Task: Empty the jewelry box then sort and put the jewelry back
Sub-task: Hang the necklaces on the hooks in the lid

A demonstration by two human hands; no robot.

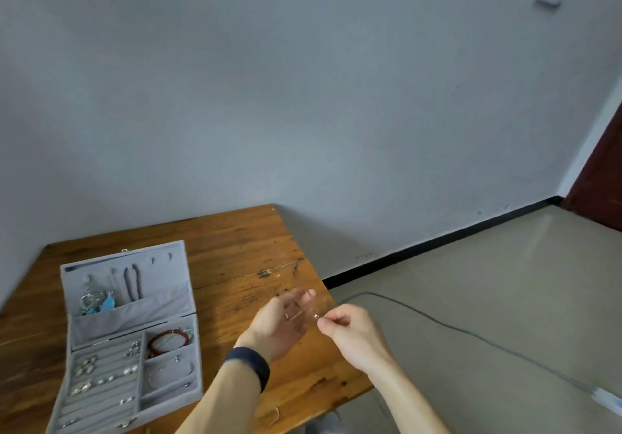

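A grey jewelry box (168,396) lies open at the left of the wooden table (235,248). Its lid pocket holds necklaces (131,282) and a blue piece (108,304). The tray holds several earrings (85,366), a red bead bracelet (166,341) and a thin silver bangle (170,371). My left hand (279,326), palm up with fingers loose, carries a thin gold-coloured piece (295,314). My right hand (343,327) pinches a small bead-like piece (316,315) just right of the left palm. Both hands hover over the table's right edge.
A thin hook-shaped piece (276,415) lies near the table's front edge. A few small jewelry bits (264,273) lie further back on the table. A dark cable (437,322) runs across the floor to the right. A dark band is on the left wrist.
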